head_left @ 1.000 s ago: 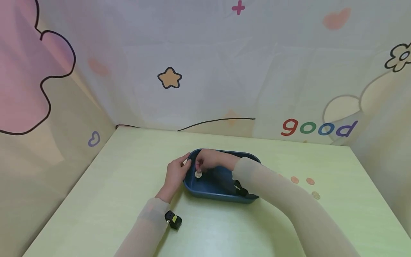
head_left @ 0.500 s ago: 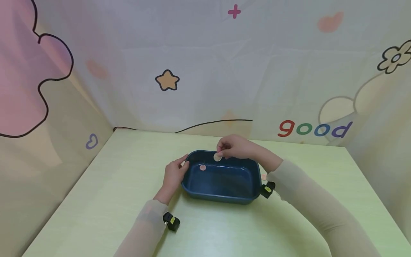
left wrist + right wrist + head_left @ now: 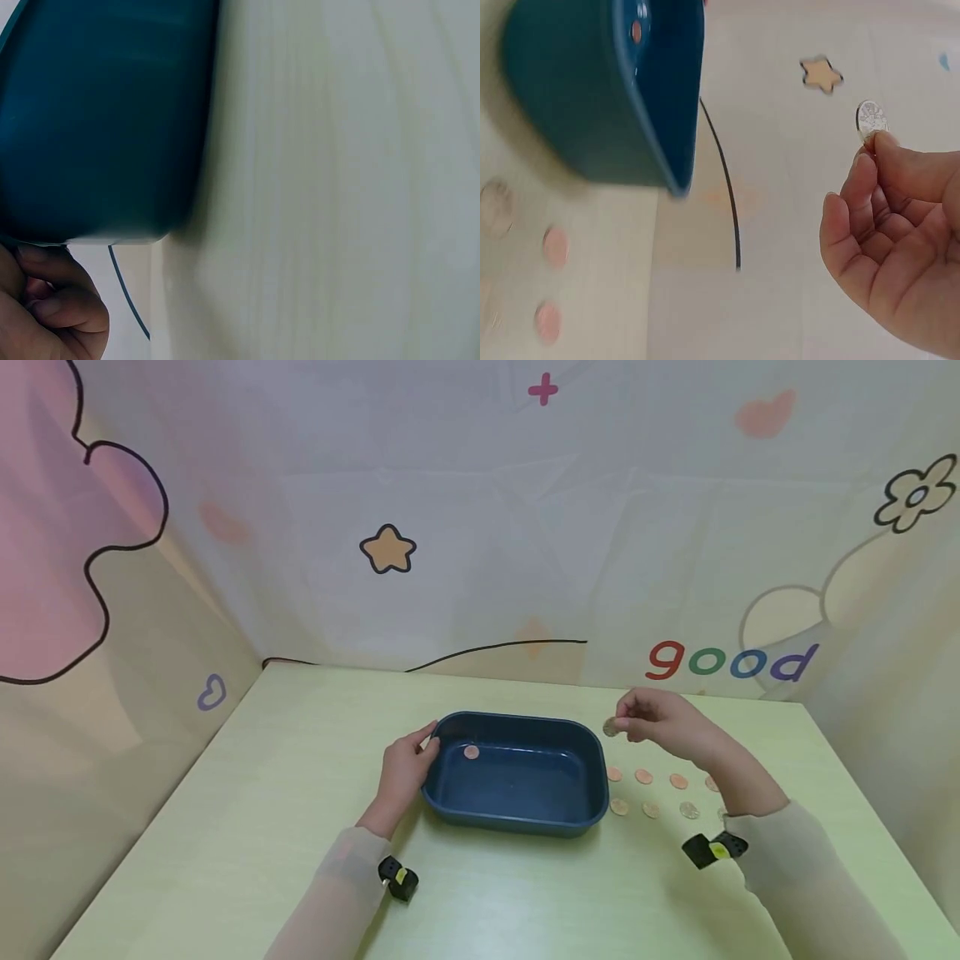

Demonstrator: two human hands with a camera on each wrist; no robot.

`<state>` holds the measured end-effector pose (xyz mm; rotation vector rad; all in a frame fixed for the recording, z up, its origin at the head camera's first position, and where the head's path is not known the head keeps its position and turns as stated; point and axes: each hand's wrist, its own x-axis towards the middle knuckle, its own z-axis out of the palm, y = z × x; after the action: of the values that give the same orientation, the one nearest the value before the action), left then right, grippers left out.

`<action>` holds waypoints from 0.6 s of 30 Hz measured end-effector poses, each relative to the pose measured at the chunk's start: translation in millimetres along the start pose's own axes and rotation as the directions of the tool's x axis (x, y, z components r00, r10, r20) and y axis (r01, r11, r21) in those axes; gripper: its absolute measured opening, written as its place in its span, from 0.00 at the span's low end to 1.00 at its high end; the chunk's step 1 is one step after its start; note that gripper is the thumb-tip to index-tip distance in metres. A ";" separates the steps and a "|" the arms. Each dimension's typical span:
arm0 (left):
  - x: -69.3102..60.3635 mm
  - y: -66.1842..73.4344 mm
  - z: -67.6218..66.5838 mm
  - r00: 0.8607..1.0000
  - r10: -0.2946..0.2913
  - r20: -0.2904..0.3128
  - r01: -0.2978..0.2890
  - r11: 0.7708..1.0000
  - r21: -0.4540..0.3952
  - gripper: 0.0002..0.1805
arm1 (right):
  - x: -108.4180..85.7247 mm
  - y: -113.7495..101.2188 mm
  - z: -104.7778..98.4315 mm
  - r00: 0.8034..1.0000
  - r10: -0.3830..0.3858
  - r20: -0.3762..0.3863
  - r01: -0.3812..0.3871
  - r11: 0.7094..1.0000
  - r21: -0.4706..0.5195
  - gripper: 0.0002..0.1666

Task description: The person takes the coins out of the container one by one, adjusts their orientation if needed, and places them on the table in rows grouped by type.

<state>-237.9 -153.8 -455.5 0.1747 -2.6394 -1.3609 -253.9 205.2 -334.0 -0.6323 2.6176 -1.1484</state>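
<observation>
My right hand (image 3: 667, 722) pinches a silver coin (image 3: 611, 727) between thumb and fingertips, above the table to the right of a blue rectangular tub (image 3: 517, 825). In the right wrist view the coin (image 3: 871, 120) stands on edge, its face showing. My left hand (image 3: 401, 772) grips the tub's left end, thumb at the rim; the left wrist view shows its curled fingers (image 3: 71, 300) against the wall. One copper coin (image 3: 471, 752) lies inside the tub near the far left corner.
Right of the tub, copper coins (image 3: 643, 776) lie in a row, with a row of silver coins (image 3: 651, 810) in front. My right forearm partly hides the right ends. A printed cloth backdrop (image 3: 480, 527) borders the table (image 3: 480, 902) at the back and sides.
My right hand has lifted out of the tub with the silver coin and moved right, past its rim. The copper coin inside has come into sight. My left hand keeps its grip.
</observation>
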 end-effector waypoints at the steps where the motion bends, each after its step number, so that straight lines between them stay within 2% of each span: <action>1: -0.2 0.0 -0.1 1.000 -0.004 -0.001 0.004 1.000 -0.001 0.22 | -5.2 4.3 -3.1 1.000 0.011 -0.012 -0.011 1.000 -0.006 0.09; 8: -1.8 0.7 -0.7 1.000 -0.008 -0.005 0.008 1.000 -0.011 0.22 | -38.4 39.5 -15.7 0.985 0.124 -0.116 -0.131 0.990 -0.048 0.14; 18: -2.3 -0.9 -1.6 1.000 -0.006 -0.012 0.006 1.000 -0.014 0.22 | -79.4 102.8 -16.7 0.931 0.312 -0.189 -0.325 0.945 -0.042 0.17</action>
<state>-235.3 -155.2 -455.5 0.1881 -2.6208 -1.3755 -220.3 315.0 -397.0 -0.1057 2.7862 -1.0555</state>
